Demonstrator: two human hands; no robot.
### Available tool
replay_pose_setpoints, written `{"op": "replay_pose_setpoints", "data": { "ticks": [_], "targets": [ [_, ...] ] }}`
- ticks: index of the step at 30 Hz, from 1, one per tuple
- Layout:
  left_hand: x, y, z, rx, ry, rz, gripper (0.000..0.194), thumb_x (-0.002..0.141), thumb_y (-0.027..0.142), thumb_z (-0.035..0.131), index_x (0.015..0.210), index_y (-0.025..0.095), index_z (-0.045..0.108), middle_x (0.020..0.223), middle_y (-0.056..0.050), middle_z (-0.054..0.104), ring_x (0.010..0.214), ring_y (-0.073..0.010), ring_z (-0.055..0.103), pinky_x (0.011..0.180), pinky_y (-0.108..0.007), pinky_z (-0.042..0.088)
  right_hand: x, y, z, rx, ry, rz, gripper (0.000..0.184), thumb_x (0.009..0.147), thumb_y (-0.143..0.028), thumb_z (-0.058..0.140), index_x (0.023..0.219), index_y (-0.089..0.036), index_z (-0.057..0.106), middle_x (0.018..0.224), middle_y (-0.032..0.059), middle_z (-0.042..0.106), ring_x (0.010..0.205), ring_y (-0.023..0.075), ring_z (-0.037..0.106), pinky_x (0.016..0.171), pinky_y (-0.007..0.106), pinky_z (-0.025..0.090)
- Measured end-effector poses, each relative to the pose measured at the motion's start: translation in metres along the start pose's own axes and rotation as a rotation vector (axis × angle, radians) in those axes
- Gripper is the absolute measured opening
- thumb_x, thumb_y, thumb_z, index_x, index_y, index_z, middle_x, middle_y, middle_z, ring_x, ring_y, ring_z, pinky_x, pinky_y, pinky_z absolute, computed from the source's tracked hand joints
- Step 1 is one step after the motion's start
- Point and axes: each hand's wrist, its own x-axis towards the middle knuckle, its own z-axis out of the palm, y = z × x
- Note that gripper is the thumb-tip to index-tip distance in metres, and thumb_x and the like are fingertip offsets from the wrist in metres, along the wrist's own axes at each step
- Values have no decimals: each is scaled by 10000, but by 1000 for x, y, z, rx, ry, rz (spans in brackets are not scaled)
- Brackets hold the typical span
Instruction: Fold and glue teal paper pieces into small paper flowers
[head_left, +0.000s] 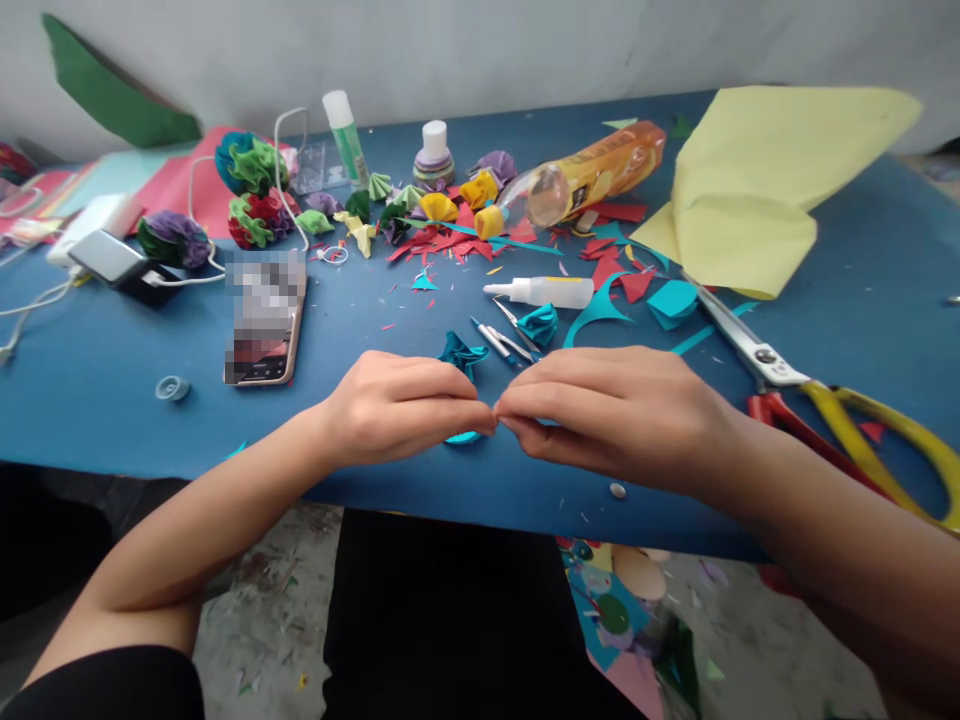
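Observation:
My left hand (pixel 405 405) and my right hand (pixel 611 405) meet at the fingertips, both closed in a pinch over the table's front part. A bright turquoise paper piece (pixel 463 438) shows under my left fingers; most of it is hidden. What my right fingertips pinch is too small to make out. Just behind my left hand is a folded teal paper piece (pixel 461 352); I cannot tell whether it touches the hand. Beyond my right fingers lie a ruffled teal paper piece (pixel 540 324), slim pointed tools (pixel 495 340) and a white glue bottle (pixel 551 292).
Large scissors (pixel 780 370) lie beside my right forearm, near yellow paper (pixel 742 190). A phone (pixel 266 320) and a small grey cap (pixel 172 388) are at left. Farther back are an orange-labelled bottle (pixel 600 180), a glue stick (pixel 345 140), paper flowers (pixel 251 165) and red scraps (pixel 442 243).

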Motion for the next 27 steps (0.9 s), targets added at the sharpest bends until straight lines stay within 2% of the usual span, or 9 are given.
{"op": "replay_pose_setpoints", "data": {
  "ticks": [6,14,17,21,24,27],
  "targets": [
    [2,1,0,-1,-18,12,135,909,158,565,826,112,660,703,-39,693,563,-78,612,528,-183,444,0,-2,2,-18,28,5,63,903,-167,540,886,-221,568,766,0,664,657,94,619,625,201,492],
    [2,2,-1,-18,-21,14,63,874,124,611,851,107,667,716,-34,683,584,-77,617,538,-181,450,3,-7,-4,-53,-14,58,75,903,-170,541,872,-234,564,747,-6,676,659,100,634,626,206,503],
    [1,2,-2,-13,-9,13,42,844,107,647,877,117,671,711,-21,671,577,-75,604,529,-185,443,5,-10,-5,-52,17,90,76,896,-174,549,853,-233,572,754,-2,683,653,98,625,622,207,500],
    [-2,3,-2,13,44,5,112,800,108,702,905,130,669,691,-4,651,538,-72,573,495,-197,424,6,-10,-3,121,62,194,105,868,-128,555,817,-215,581,742,-11,676,644,78,612,627,184,502],
    [-2,4,-3,41,57,0,120,791,103,710,893,144,661,700,7,655,542,-68,580,498,-188,439,7,-9,-2,302,87,242,78,862,-148,576,824,-209,608,759,-19,686,647,65,623,634,164,511],
    [0,5,-3,52,80,9,105,807,148,704,903,159,662,695,16,656,530,-59,585,497,-170,461,7,-8,-1,377,110,286,70,853,-162,602,828,-218,638,774,-32,705,639,62,637,633,163,525]
  ]
}}
